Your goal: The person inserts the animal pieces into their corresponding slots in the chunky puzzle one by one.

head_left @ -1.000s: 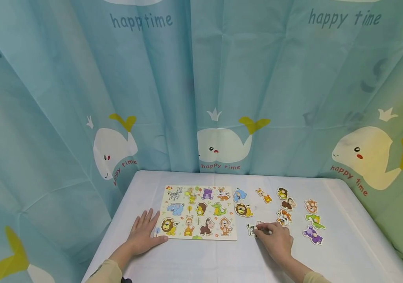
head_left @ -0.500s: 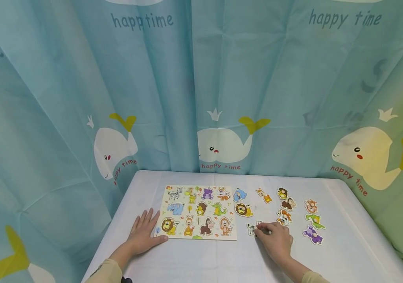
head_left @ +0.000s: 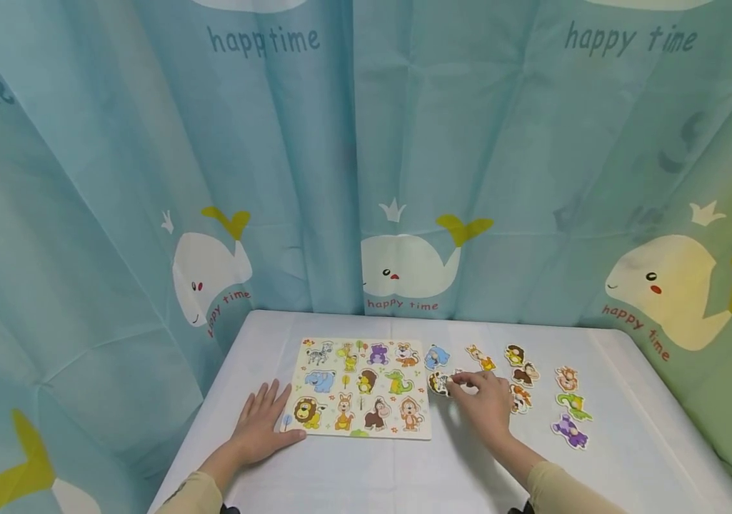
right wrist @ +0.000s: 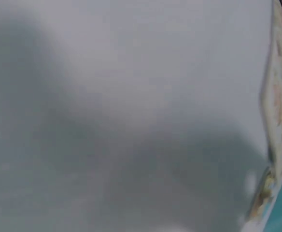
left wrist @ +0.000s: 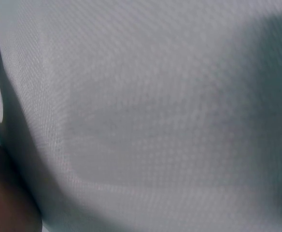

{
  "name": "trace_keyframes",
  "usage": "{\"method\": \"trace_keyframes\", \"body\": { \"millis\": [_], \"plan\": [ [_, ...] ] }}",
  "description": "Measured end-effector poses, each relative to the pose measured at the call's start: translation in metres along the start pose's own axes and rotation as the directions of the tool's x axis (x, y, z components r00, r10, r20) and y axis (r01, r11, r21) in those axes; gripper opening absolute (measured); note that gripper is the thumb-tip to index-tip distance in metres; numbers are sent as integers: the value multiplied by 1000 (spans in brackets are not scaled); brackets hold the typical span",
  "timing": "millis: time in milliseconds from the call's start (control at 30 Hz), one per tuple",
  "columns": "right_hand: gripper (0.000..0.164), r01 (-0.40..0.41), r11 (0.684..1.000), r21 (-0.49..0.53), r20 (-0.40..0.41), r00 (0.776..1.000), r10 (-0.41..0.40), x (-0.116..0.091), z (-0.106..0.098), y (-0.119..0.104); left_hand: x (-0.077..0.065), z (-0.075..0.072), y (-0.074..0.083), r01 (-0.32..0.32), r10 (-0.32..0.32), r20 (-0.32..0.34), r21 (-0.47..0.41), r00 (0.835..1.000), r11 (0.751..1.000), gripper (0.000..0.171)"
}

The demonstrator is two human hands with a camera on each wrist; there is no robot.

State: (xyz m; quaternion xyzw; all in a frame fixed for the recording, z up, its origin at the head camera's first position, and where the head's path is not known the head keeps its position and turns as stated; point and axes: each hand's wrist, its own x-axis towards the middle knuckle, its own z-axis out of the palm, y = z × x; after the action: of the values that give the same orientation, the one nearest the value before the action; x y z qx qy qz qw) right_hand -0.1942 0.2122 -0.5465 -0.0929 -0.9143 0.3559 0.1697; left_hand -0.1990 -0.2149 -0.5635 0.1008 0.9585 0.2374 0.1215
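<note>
Black-and-white zebra piece [head_left: 443, 383], pinched in the right hand [head_left: 484, 402] beside the board [head_left: 382, 378], should be carried level and clear of the lion piece [head_left: 433, 386] it overlaps in view, the left hand [head_left: 259, 427], fingers outstretched, best bracing the board's edge.

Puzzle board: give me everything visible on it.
The puzzle board is a thin cream rectangle, apparently wood, showing colourful cartoon animals in three rows, plus small trees and flowers. It lies flat on the white table, left of the loose pieces. The left hand lies at its left edge, thumb at the near corner, seemingly touching it.
</note>
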Motion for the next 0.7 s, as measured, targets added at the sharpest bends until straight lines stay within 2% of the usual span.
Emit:
{"method": "trace_keyframes", "body": {
  "millis": [300, 533, 700],
  "plan": [
    [16, 27, 996, 85, 39, 999, -31, 20, 42, -45, 2, 5, -3, -10, 10, -18, -24, 1000, 1000, 108],
    [13, 63, 990, 127, 83, 994, -74, 22, 85, -78, 4, 5, -4, 18, -18, 4, 1, 1000, 1000, 109],
    [14, 87, 987, 135, 93, 991, -101, 22, 109, -104, 5, 6, -5, 6, -6, -12, 0, 1000, 1000, 109]
  ]
}}
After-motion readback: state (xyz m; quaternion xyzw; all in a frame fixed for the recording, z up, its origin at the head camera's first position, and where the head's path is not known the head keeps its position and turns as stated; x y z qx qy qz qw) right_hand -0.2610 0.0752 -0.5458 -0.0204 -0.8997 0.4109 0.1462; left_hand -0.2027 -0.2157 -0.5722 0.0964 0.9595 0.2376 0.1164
